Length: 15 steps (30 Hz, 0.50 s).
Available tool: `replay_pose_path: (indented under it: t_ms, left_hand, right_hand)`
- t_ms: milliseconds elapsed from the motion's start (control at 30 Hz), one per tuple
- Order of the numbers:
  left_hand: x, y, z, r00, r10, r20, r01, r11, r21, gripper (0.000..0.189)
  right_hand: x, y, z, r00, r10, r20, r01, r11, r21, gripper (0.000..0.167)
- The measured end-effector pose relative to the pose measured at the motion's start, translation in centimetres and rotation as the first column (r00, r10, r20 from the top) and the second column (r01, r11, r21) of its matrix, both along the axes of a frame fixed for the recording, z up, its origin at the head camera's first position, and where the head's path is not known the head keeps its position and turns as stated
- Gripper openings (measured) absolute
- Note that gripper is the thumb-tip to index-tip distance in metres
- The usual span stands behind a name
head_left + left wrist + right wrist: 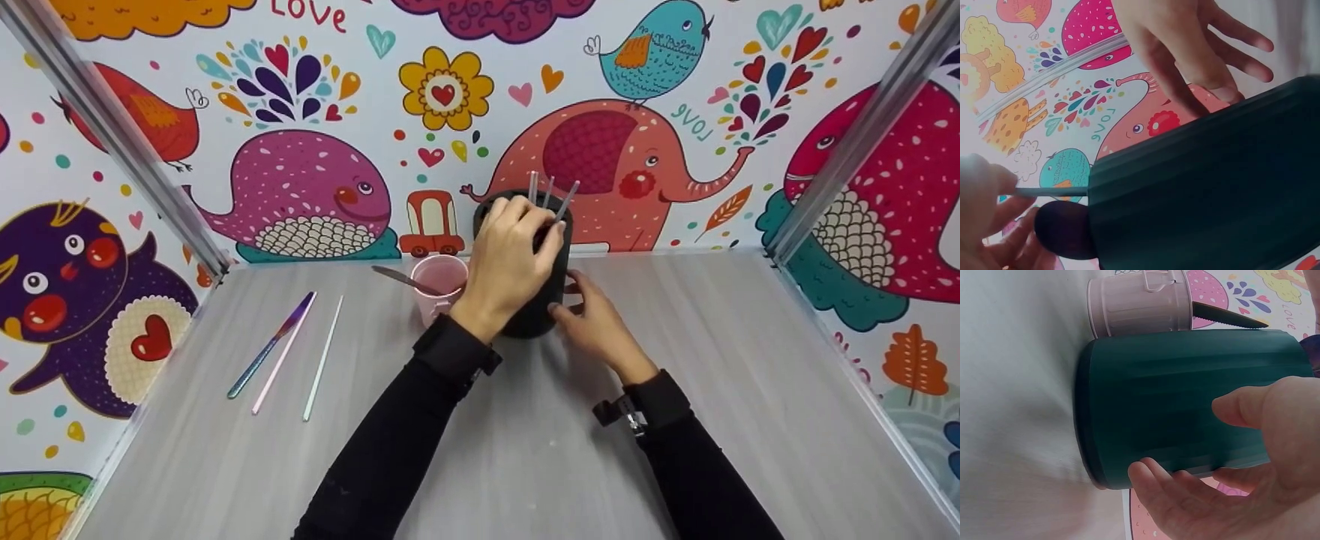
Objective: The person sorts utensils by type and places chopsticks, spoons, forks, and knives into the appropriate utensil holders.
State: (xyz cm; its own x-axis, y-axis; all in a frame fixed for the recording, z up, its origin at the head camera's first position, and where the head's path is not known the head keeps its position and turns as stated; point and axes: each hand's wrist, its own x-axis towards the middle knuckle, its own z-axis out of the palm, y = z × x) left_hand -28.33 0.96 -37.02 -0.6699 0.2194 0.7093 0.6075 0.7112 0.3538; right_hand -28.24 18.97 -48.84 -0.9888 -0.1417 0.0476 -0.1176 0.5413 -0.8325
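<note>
In the head view, my left hand [506, 255] is over the top of a dark green ribbed utensil holder [534, 315]. Its fingers pinch a thin grey stick [1053, 192] at the rim, in the left wrist view. Beside that stick, a dark rounded spoon bowl [1066, 229] juts from the holder. Several thin sticks [568, 201] poke up past my left fingers. My right hand [600, 322] holds the holder's right side, thumb in front and fingers round behind. The holder's opening is mostly hidden.
Left of the holder stands a pink cup [433, 304] with a serrated knife [397, 277] leaning in it. On the table's left side lie a rainbow knife [259, 362], a pink chopstick [283, 357] and a pale chopstick [323, 358]. A patterned wall [480, 22] rises behind.
</note>
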Motion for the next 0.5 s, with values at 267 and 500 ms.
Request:
replay_pose_path:
  t_ms: [267,500]
  left_hand:
    - [-0.43,0.33,0.56,1.000,-0.008,0.012,0.008,1.000,0.009,0.026]
    - [-0.49,0.38,0.44,0.999,0.003,0.051,-0.004,1.000,0.004,0.024]
  right_hand:
    - [-0.08,-0.01,-0.15,1.000,0.001,-0.006,-0.001,1.000,-0.005,0.072]
    - [-0.01,0.00,-0.04,1.000,-0.001,-0.003,0.001,1.000,0.005,0.073]
